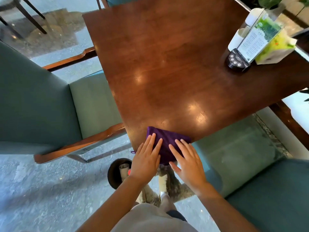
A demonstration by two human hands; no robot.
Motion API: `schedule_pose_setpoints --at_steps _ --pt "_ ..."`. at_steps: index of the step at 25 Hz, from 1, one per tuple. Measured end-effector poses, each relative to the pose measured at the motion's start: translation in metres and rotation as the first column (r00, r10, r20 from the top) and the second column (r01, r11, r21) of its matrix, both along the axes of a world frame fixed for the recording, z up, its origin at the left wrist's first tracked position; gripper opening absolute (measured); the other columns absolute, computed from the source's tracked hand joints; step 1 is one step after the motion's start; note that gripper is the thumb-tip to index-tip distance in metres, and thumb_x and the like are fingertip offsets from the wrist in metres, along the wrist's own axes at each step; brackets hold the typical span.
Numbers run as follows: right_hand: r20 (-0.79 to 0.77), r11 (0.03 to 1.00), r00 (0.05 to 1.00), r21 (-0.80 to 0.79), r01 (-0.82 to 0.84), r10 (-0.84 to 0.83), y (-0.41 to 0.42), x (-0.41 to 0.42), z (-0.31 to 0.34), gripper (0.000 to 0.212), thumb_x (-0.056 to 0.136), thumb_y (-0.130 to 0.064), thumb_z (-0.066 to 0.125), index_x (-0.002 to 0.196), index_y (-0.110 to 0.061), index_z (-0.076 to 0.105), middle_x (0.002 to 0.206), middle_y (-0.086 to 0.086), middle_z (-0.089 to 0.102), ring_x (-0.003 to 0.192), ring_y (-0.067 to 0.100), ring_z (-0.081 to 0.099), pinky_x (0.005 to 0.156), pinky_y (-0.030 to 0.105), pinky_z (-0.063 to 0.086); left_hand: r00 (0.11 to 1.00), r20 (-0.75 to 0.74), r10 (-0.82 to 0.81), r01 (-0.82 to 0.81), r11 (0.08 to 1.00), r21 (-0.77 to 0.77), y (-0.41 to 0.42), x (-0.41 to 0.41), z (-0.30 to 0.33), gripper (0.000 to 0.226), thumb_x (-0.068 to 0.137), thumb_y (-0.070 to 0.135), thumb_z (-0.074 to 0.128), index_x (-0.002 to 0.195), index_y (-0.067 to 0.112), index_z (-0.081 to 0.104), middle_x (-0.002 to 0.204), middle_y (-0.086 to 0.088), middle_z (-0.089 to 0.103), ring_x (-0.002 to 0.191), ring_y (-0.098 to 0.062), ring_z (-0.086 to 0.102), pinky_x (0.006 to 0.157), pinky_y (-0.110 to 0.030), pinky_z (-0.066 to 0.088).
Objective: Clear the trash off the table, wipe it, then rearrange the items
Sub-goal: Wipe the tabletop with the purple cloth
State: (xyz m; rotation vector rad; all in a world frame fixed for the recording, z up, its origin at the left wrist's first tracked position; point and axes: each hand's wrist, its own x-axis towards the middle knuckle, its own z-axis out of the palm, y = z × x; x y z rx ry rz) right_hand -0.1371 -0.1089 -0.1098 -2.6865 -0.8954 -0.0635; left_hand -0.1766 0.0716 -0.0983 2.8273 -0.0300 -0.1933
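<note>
1. Purple cloth lies folded flat on the near corner of the wooden table, its near part overhanging the table edge.
2. Left hand is palm-down on the cloth's left half, fingers straight and slightly spread, gripping nothing. Fingertips reach almost to the cloth's far-left edge.
3. Right hand is palm-down on the cloth's right half, fingers extended and a little apart, thumb out toward the left hand. No pinch; both hands just press flat.
4. Cloth is roughly square with no clear long axis. It sits diamond-wise to the camera: one corner points away toward the table's middle, one toward the right table edge. A small loop of thread sticks out at its left corner, just beside the left hand.
5. Round dark trash bin stands on the floor below the table's near corner, partly hidden under the left wrist. Inside it: a pale crumpled cup-like item and something red; cannot tell more.
6. Green-upholstered chair with wooden arms sits left of the table; a green bench seat sits right of the near corner.
7. Rest of the table surface is bare and glossy out to the far right corner.
8. At that far right corner: a black call-button base holding an upright clear menu stand, a green-and-yellow tissue pack touching its right side, white cups just behind.
</note>
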Motion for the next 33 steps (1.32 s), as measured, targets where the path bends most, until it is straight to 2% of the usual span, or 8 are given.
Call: schedule_pose_setpoints --at_steps 2,5,9,14,18,21,25,33 --pt "-0.002 1.000 1.000 0.016 0.020 -0.020 0.004 -0.003 -0.001 0.059 0.074 -0.022 0.078 0.128 -0.014 0.055 0.133 0.013 0.056 0.126 0.032 0.048 0.102 0.049 0.041 1.000 -0.010 -0.009 0.009 1.000 0.006 -0.001 0.000 0.002 0.058 0.097 0.033 0.037 0.147 0.018 0.013 0.157 -0.009 0.008 0.145 -0.022 0.004 0.114 -0.032 0.004" --pt "0.046 0.997 0.998 0.070 0.028 -0.031 0.013 -0.005 0.005 0.051 0.066 -0.006 0.082 0.114 -0.009 0.066 0.120 0.012 0.065 0.116 0.032 0.057 0.090 0.046 0.052 0.999 -0.013 -0.029 0.029 1.000 0.006 0.002 -0.007 0.008 0.057 0.094 0.031 0.048 0.145 0.015 0.026 0.155 -0.007 0.021 0.144 -0.021 0.015 0.113 -0.032 0.020" --pt "0.024 0.996 1.000 0.093 -0.003 0.001 0.018 -0.013 0.020 0.047 0.060 -0.005 0.085 0.104 -0.013 0.071 0.109 0.006 0.071 0.106 0.024 0.064 0.078 0.034 0.058 0.999 -0.020 -0.050 0.050 0.999 -0.015 0.012 -0.014 0.024 0.042 0.093 0.021 0.053 0.134 0.014 0.048 0.146 -0.005 0.042 0.136 -0.021 0.035 0.106 -0.032 0.035" --pt "-0.229 0.993 0.973 0.103 0.061 -0.036 0.028 -0.012 0.053 0.040 0.074 -0.008 0.072 0.112 -0.019 0.067 0.110 0.002 0.071 0.100 0.024 0.065 0.078 0.034 0.054 0.997 -0.065 -0.046 0.040 0.996 -0.080 0.029 -0.009 0.054 0.029 0.088 0.018 0.052 0.116 0.018 0.060 0.111 -0.005 0.064 0.101 -0.027 0.059 0.074 -0.034 0.046" --pt "-0.448 0.999 0.894 0.038 0.008 0.010 0.040 0.007 0.087 0.033 0.082 -0.014 0.059 0.113 -0.026 0.062 0.107 0.003 0.071 0.098 0.027 0.063 0.079 0.038 0.052 0.980 -0.198 -0.025 -0.006 0.988 -0.154 0.049 0.001 0.082 0.028 0.083 0.017 0.057 0.111 0.019 0.061 0.105 -0.007 0.066 0.095 -0.028 0.060 0.069 -0.031 0.045" --pt "-0.419 0.998 0.908 0.050 0.026 -0.002 0.052 0.028 0.122 0.022 0.082 -0.017 0.060 0.100 -0.030 0.060 0.092 0.002 0.071 0.086 0.025 0.065 0.070 0.036 0.053 0.989 -0.146 -0.001 -0.037 0.966 -0.257 0.068 0.018 0.111 0.023 0.079 0.017 0.063 0.103 0.015 0.064 0.099 -0.007 0.068 0.090 -0.025 0.060 0.075 -0.035 0.050" --pt "-0.321 0.997 0.946 0.082 -0.017 0.043 0.072 0.066 0.168 0.017 0.082 -0.018 0.063 0.095 -0.026 0.067 0.095 -0.001 0.070 0.088 0.020 0.062 0.073 0.035 0.053 0.999 -0.016 0.029 -0.033 0.935 -0.353 0.090 0.048 0.147 0.018 0.077 0.011 0.065 0.095 0.012 0.068 0.093 -0.004 0.068 0.086 -0.019 0.060 0.078 -0.031 0.049" --pt "-0.221 0.988 0.964 0.073 -0.137 0.150 0.093 0.170 0.212 0.015 0.085 -0.022 0.062 0.098 -0.026 0.067 0.100 -0.003 0.068 0.086 0.019 0.061 0.067 0.025 0.043 0.979 0.095 0.179 -0.144 0.944 -0.296 0.095 0.126 0.190 0.017 0.073 0.014 0.064 0.090 0.017 0.068 0.090 -0.002 0.066 0.081 -0.016 0.059 0.076 -0.034 0.052"
